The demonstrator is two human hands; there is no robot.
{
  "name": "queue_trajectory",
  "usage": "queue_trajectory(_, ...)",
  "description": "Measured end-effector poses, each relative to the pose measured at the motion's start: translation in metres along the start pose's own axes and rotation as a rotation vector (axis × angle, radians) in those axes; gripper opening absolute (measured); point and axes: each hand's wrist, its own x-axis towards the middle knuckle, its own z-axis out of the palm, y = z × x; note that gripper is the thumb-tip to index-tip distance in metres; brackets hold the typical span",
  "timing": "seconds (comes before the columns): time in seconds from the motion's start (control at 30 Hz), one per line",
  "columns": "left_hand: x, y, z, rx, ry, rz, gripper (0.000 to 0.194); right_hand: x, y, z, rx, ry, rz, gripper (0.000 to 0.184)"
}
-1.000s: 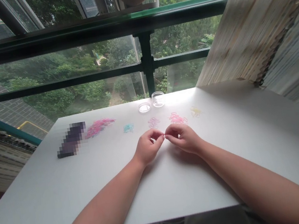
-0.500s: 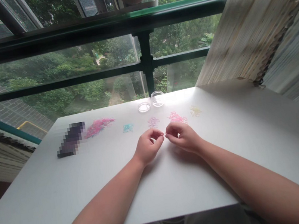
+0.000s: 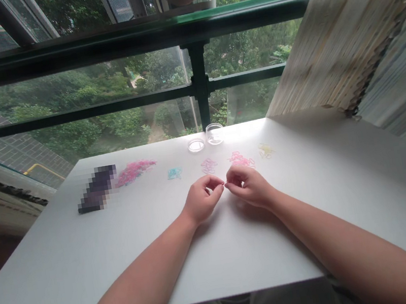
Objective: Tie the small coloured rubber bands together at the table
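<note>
My left hand (image 3: 204, 198) and my right hand (image 3: 249, 186) meet over the middle of the white table, fingertips almost touching. Thumb and forefinger are pinched together on each. Whatever lies between the fingertips is too small to make out. Just beyond the hands are little heaps of thin, loop-like pieces: a lilac-pink heap (image 3: 209, 165), a brighter pink heap (image 3: 239, 158) partly behind my right hand, a turquoise heap (image 3: 174, 173) and a pale yellow heap (image 3: 265, 150). Farther left spreads a larger, mostly pink heap (image 3: 136, 172).
At the table's back edge stands a clear round container (image 3: 214, 133), with a clear shallow lid or dish (image 3: 196, 146) beside it. A dark, pixelated oblong object (image 3: 97, 189) lies at the left. Behind the table (image 3: 108, 259) are a green window rail and a curtain (image 3: 306, 48) on the right.
</note>
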Motion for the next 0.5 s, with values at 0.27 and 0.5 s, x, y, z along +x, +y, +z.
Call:
queue_trajectory(0.27,0.0003,0.0002,-0.0002,0.023,-0.009,0.001,0.015,-0.0002,0.0011,0.0002,-0.006,-0.032,0.012,0.006)
queue_trajectory(0.5,-0.0001,0.0013,0.0003,0.022,0.011,-0.007,0.015,-0.0006,0.0012,-0.0002,-0.005,-0.036,0.026,0.005)
